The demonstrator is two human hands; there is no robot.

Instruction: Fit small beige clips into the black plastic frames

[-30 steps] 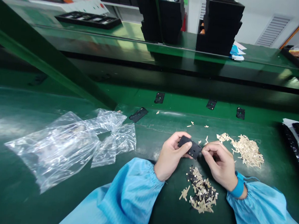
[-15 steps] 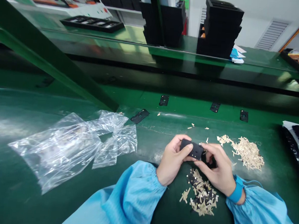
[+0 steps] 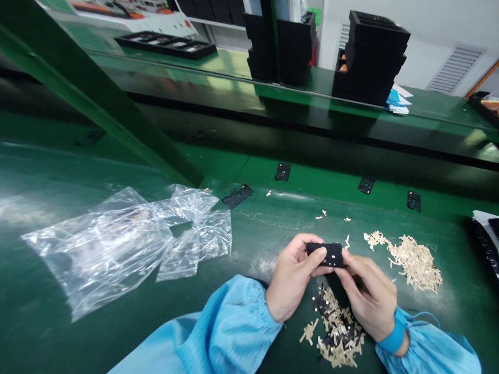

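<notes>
A small flat black plastic part [image 3: 328, 255] with little holes is held up over the green bench. My left hand [image 3: 294, 274] is closed on its left end, thumb on the face and fingers behind. At its right end, the thumb and fingertips of my right hand [image 3: 368, 289] pinch the edge; whether they also hold a tiny piece is too small to tell. Just below the hands lies a pile of tan and black strips [image 3: 337, 331]. Right of my right hand is a heap of tan pieces [image 3: 415, 262], with a smaller cluster [image 3: 375, 239] beside it.
Clear plastic bags [image 3: 116, 241] lie on the left of the bench. Similar black parts [image 3: 238, 196] lie spaced along the back. A slanted green post [image 3: 91, 95] crosses the left side. Stacked black trays [image 3: 371, 59] stand on the shelf behind.
The black part has turned from a slant to nearly level, and my right fingers have come in against its right end. The whole view has shifted slightly.
</notes>
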